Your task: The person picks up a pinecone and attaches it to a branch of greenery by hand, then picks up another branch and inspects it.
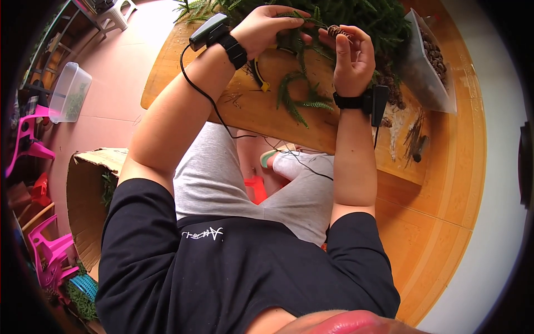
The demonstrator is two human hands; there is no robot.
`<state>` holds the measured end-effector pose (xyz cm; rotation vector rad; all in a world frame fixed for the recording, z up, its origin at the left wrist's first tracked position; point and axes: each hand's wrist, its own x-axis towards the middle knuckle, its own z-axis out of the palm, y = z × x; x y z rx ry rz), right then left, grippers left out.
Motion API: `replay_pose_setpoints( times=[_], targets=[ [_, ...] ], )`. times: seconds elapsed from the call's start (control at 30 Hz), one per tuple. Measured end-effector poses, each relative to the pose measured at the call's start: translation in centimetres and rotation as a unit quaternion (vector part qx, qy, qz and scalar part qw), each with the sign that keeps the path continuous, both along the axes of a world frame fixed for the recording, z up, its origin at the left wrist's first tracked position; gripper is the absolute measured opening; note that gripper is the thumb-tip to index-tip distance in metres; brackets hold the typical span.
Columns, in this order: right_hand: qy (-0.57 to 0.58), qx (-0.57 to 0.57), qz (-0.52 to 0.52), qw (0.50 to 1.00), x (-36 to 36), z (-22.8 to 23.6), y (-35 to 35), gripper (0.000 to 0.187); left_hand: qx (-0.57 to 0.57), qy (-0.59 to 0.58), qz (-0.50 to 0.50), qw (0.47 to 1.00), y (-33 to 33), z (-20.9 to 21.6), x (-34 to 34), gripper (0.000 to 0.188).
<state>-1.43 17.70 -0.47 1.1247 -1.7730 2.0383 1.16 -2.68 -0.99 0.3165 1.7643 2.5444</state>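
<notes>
Brown and scaly, a small pine cone (337, 30) sits pinched between the thumb and fingertips of the right hand (351, 58), whose other fingers curl loosely behind it. Just beside it, the left hand (268, 29) has its fingers (295, 12) closed on a thin green sprig (303, 21) that runs across to the cone; the two hands nearly touch above the table's far side. Each wrist carries a black band with a small black device, and a cable trails from the left one.

Below the hands, loose fern-like cuttings (300, 97) lie on a round wooden table (445, 183), with a heap of greenery (367, 16) at its far edge. A yellow-handled tool (258, 75), possibly snips, lies under the left wrist.

To the right, a clear plastic bag (425, 64) of brown cones leans on the tabletop, near scattered bits of debris. On the pinkish floor to the left stand a clear plastic tub (69, 92), an open cardboard box (86, 189) and pink plastic chairs (47, 250).
</notes>
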Motion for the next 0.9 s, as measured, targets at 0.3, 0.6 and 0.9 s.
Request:
replay_pose_setpoints(
  times=[0.3, 0.6, 0.9],
  targets=[
    [0.042, 0.085, -0.089, 0.992, -0.1, -0.4, 0.4, 0.021, 0.058, -0.018, -0.045, 0.997, -0.1, -0.1, 0.0, 0.035],
    [0.033, 0.071, -0.092, 0.993, 0.3, -0.2, 0.5, 0.019, 0.064, 0.021, -0.023, 0.997, -0.2, -0.2, 0.0, 0.039],
    [0.137, 0.136, -0.166, 0.967, 0.3, 0.4, 0.6, 0.022, 0.065, 0.003, -0.039, 0.997, -0.3, -0.1, 0.1, 0.04]
  ],
)
